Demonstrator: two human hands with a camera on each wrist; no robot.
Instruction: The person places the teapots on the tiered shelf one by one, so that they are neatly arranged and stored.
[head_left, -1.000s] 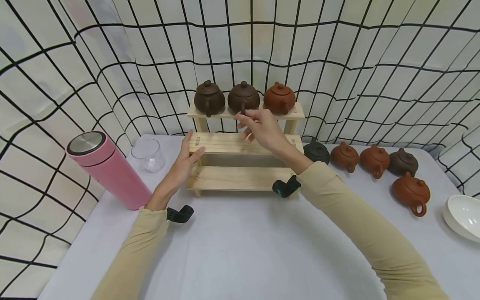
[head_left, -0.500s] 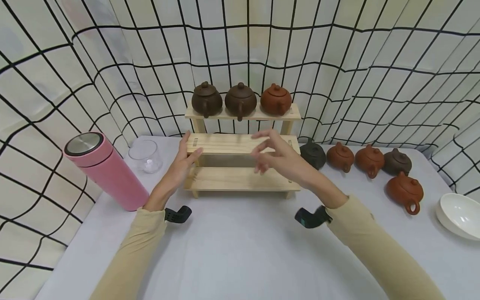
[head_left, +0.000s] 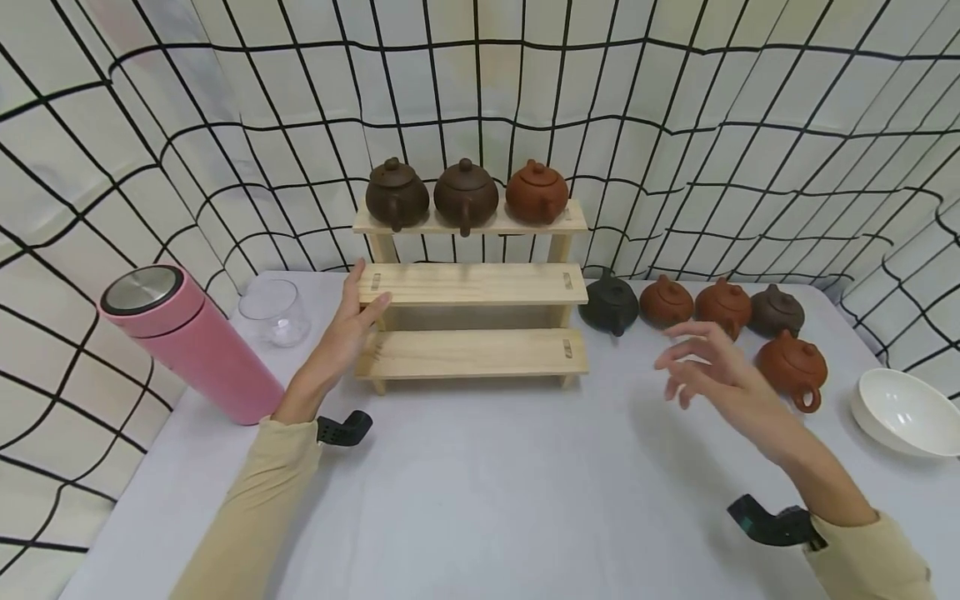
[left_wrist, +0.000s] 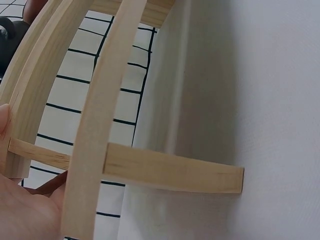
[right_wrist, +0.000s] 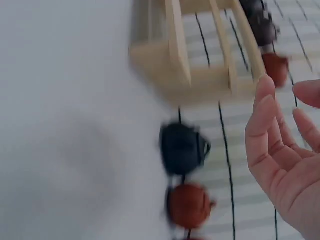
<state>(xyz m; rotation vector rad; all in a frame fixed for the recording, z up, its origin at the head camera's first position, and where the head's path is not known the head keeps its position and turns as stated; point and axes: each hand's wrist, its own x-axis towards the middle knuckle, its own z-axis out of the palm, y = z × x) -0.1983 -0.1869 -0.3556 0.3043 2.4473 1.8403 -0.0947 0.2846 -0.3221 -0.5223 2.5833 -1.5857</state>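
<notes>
A three-tier wooden display rack (head_left: pixel 480 354) stands at the table's back. My left hand (head_left: pixel 335 337) holds the left end of its middle tier, thumb over the front; in the left wrist view part of the palm (left_wrist: pixel 30 212) shows beside the rack's side post (left_wrist: pixel 172 168). Three teapots line the top tier: a dark brown one (head_left: pixel 397 198), another dark brown one (head_left: pixel 466 196) and a reddish one (head_left: pixel 537 196). My right hand (head_left: pixel 716 375), fingers loosely bent and holding nothing, hovers over the table in front of a reddish teapot (head_left: pixel 723 305). The lower two tiers bear no teapots.
Right of the rack stand a black teapot (head_left: pixel 609 305), a reddish teapot (head_left: pixel 666 302), a dark brown one (head_left: pixel 777 312) and an orange-brown one (head_left: pixel 791 365), beside a white bowl (head_left: pixel 903 425). At left are a pink thermos (head_left: pixel 206 354) and a clear glass cup (head_left: pixel 276 312). Black-lined netting (head_left: pixel 480 87) rises behind.
My right hand has left the handle of the middle teapot on the top tier and swung right and down, toward the teapots on the table. My left hand stays on the rack.
</notes>
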